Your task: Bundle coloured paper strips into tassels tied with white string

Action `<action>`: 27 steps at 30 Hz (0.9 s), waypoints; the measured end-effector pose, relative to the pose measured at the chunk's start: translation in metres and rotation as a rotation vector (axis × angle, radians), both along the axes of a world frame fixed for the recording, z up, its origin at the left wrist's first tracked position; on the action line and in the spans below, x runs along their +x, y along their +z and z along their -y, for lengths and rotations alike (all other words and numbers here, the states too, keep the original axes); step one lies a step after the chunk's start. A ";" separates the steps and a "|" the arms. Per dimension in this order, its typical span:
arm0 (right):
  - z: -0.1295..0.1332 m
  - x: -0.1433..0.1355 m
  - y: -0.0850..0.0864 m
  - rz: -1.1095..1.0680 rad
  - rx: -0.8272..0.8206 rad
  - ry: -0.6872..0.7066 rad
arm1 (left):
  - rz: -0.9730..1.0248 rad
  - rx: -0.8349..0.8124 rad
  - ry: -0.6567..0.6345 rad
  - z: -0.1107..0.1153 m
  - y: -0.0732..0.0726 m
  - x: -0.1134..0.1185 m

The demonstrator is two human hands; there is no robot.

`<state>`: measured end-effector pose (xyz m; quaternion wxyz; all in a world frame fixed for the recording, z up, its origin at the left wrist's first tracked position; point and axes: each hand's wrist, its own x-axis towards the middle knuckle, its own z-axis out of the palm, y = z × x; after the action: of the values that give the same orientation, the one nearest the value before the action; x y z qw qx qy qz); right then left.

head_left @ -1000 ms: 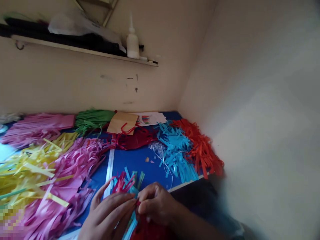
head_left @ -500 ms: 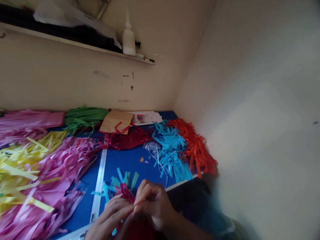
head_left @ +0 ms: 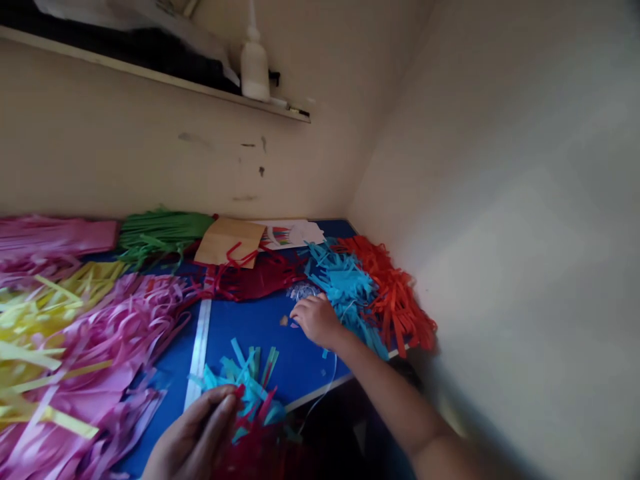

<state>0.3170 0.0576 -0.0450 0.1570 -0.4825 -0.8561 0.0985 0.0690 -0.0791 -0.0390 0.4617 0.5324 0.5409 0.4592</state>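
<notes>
My left hand (head_left: 197, 433) is low in the view, thumb and fingers closed on a dark red fringed paper strip (head_left: 240, 393). Beside and beyond that hand, light blue and green fringes (head_left: 255, 370) spread over the blue tabletop, mixed with red ones. Farther forward, my right hand (head_left: 316, 319) reaches over the table with bent fingers apart and nothing visible in them. Its fingertips are near a small heap of clear bits (head_left: 301, 291), too small to name. A thin pale thread (head_left: 327, 387) hangs past the table edge below my right wrist.
Piles of pink (head_left: 120, 333), yellow (head_left: 35, 333), green (head_left: 160, 230), blue (head_left: 343, 273) and orange-red fringed paper (head_left: 390, 290) lie around the tabletop (head_left: 245, 323). A brown paper piece (head_left: 227, 241) and printed sheet (head_left: 300, 233) sit behind. A white bottle (head_left: 255, 70) stands on the shelf.
My right hand has left the red strip and moved forward to the clear bits. My left hand still pinches the strip, slightly lower and to the left.
</notes>
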 end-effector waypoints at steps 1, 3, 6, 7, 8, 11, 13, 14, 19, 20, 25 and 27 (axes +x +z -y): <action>0.006 -0.005 -0.001 -0.016 0.002 0.004 | -0.051 0.040 0.002 -0.003 0.004 0.003; 0.013 -0.010 -0.004 -0.054 -0.001 -0.009 | -0.169 0.135 0.047 -0.007 0.010 0.005; 0.015 -0.004 -0.005 -0.120 -0.014 -0.075 | -0.232 0.153 0.081 -0.009 0.009 0.004; 0.015 0.003 -0.003 -0.144 -0.014 -0.103 | -0.234 0.133 0.066 -0.008 0.007 0.003; 0.017 0.010 0.000 -0.165 -0.010 -0.133 | -0.238 0.115 0.050 -0.006 0.005 0.001; 0.033 0.034 0.013 -0.211 -0.072 -0.159 | -0.268 0.132 0.060 -0.002 -0.001 -0.005; 0.053 0.044 0.017 -0.200 -0.213 -0.080 | -0.299 0.185 0.092 -0.001 -0.001 -0.007; 0.063 0.046 0.018 -0.183 -0.285 -0.052 | -0.313 0.216 0.108 -0.001 0.001 -0.007; 0.099 0.046 0.008 -0.131 -0.333 -0.203 | -0.342 0.293 0.061 -0.004 0.015 0.002; 0.102 0.046 0.006 -0.124 -0.335 -0.195 | -0.342 0.301 0.041 -0.005 0.017 0.004; 0.101 0.045 -0.004 -0.020 -0.306 -0.166 | -0.344 0.407 -0.043 -0.008 0.022 0.016; 0.096 0.041 -0.007 0.000 -0.263 -0.185 | -0.324 0.424 -0.054 -0.010 0.023 0.022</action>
<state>0.3584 -0.0382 -0.0520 0.1008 -0.5759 -0.7876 0.1947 0.0910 -0.0694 -0.0163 0.2592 0.6981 0.4850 0.4585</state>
